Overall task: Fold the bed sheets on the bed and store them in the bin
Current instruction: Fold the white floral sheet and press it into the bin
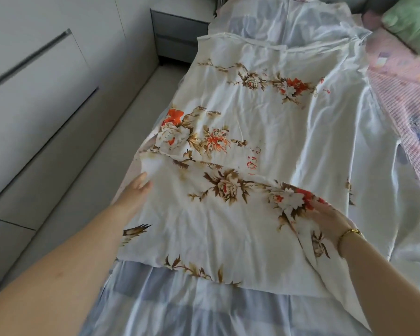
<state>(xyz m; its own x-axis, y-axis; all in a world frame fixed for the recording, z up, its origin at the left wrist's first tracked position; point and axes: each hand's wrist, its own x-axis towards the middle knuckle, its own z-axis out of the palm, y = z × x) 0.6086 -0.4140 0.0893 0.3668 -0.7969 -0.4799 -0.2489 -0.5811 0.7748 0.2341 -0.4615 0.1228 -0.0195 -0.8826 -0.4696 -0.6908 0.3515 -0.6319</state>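
Bed (204,311) beside grey cabinets (46,93); floral sheet (252,122) spread along it; right hand (330,221) grips a raised fold at its right edge; left hand (137,190) at left edge, fingers hidden, grip unclear.

Bed (131,173) is pretty buried: white floral sheet (264,132) spread down the middle, blue-grey checked sheet (204,311) under it at the near end, pink quilted blanket (403,110) on the right, green pillow (412,23) far right.
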